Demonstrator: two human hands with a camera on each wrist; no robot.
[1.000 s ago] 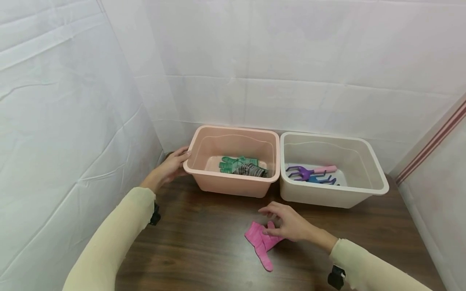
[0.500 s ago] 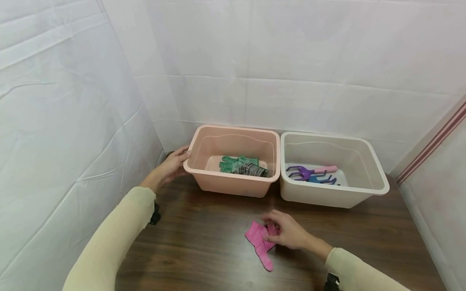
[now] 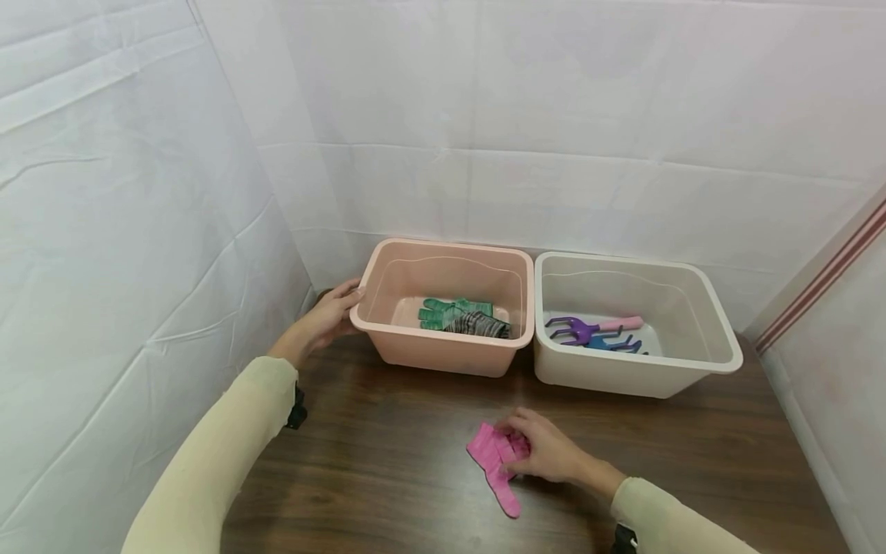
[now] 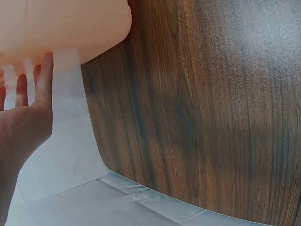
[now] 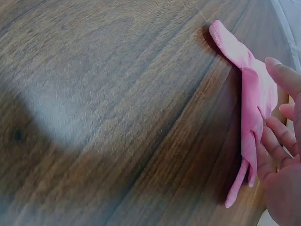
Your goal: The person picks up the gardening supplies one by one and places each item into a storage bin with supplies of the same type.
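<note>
A pink fabric glove (image 3: 494,454) lies on the dark wooden table, its palm part bunched up. My right hand (image 3: 547,450) curls its fingers and thumb about the bunched part; in the right wrist view the fingers (image 5: 277,141) touch the glove (image 5: 254,103). At the left end of a peach plastic bin (image 3: 436,354), my left hand (image 3: 328,315) holds the rim. Its fingers (image 4: 45,80) reach up under the rim along the outer wall in the left wrist view. Inside that bin lie a green glove (image 3: 436,315) and a grey striped knitted piece (image 3: 477,323).
Right beside the peach bin stands a cream bin (image 3: 623,377) holding a purple hand rake (image 3: 577,329) with a pink handle and a blue clawed tool (image 3: 612,343). White sheeting (image 3: 484,192) closes off the back and both sides of the table (image 3: 388,431).
My right hand has come down onto the glove, and its fingers have closed in, bunching the fabric. The left hand and both bins have stayed where they were.
</note>
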